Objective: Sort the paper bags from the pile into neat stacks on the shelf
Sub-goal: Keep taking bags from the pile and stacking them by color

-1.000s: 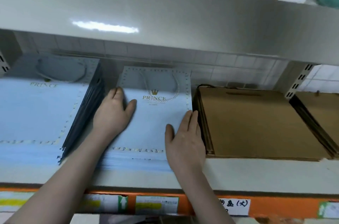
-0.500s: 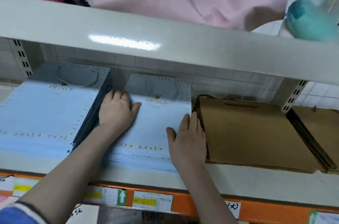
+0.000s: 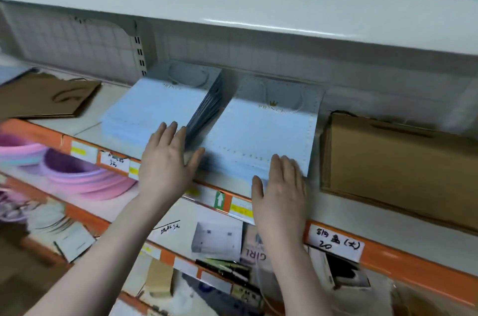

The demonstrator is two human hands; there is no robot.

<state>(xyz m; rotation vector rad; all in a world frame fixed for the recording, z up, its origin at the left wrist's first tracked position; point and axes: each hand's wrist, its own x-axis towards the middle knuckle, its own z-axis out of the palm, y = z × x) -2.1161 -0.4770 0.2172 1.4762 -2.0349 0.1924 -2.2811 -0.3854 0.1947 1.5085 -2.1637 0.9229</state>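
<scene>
On the shelf [image 3: 85, 126], at its left end, a brown bag [image 3: 46, 98] is lying flat, apart from the rest. Next, the left blue stack [image 3: 155, 106] is running its long axis front to back. The left hand [image 3: 168, 163], fingers straight and gripping nothing, is resting at the gap by that stack's front right corner. The right blue stack [image 3: 261, 131] is lying parallel, its front edge overhanging toward the person. The right hand [image 3: 280, 186], flat and holding nothing, is pressing that front edge; it appears the nearer hand for pushing this stack back. Beyond it, a brown stack [image 3: 398, 163] is sitting just beside.
</scene>
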